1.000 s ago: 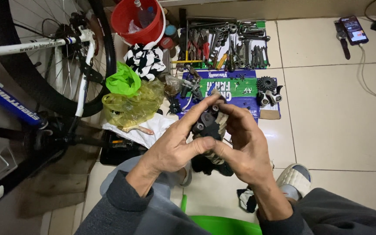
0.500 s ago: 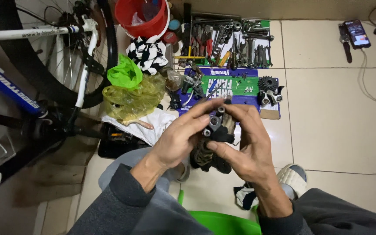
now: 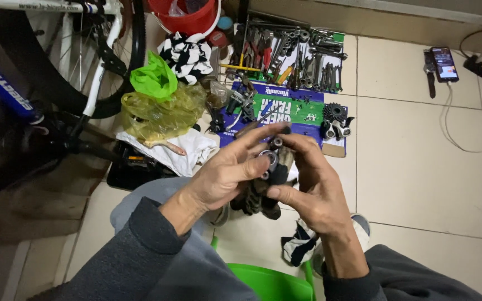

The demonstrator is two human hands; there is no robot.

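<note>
Presently, small black and silver metal bike part (image 3: pixel 271 164) is clamped betw. left hand (image 3: pixel 227 173) & right hand (image 3: pixel 308 187), fingers closed on it, above beige tiled floor (image 3: pixel 419 156), nr blue-green cardboard sheet (image 3: pixel 285 108).

Both hands, left (image 3: pixel 227 173) and right (image 3: pixel 311 187), meet on a small metal part (image 3: pixel 271 161) above the floor (image 3: pixel 419 178). Beyond them lies a flat box (image 3: pixel 285 108) carrying a cog cluster (image 3: pixel 336 120); behind it, a tool tray (image 3: pixel 291 56). Left of the box sit plastic bags (image 3: pixel 160 108) on a cloth (image 3: pixel 182 153), with a bicycle wheel (image 3: pixel 57 72) further left. A phone (image 3: pixel 444 62) lies far right.
</note>
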